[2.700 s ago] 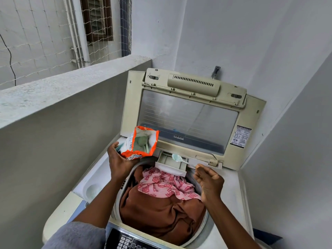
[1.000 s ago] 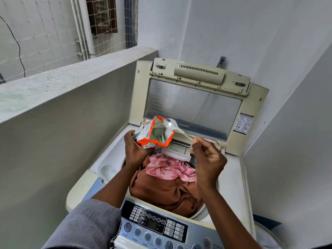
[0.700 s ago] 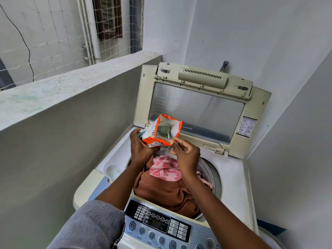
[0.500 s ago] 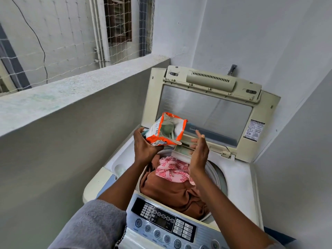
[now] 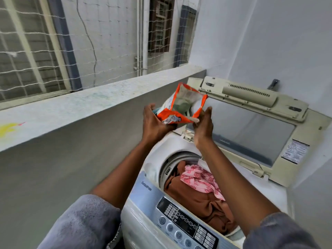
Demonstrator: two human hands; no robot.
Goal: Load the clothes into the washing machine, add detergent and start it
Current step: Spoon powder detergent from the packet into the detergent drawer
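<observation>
An open orange and white detergent packet (image 5: 181,106) is held up in front of the washing machine's raised lid (image 5: 251,126). My left hand (image 5: 156,123) grips its lower left side. My right hand (image 5: 203,124) holds its right edge with the thumb up. Green powder shows inside the packet. In the drum (image 5: 172,164) below lie a brown cloth (image 5: 194,196) and a pink patterned cloth (image 5: 199,178) on top of it. The detergent drawer is hidden behind my hands.
The control panel (image 5: 186,223) with round buttons runs along the machine's front. A grey parapet wall (image 5: 86,112) with netting above it stands close on the left. White walls enclose the machine at the back and right.
My view has turned left and up. The packet has risen higher and my right hand, apart from it half a second ago, now holds its right edge. The spoon is out of sight.
</observation>
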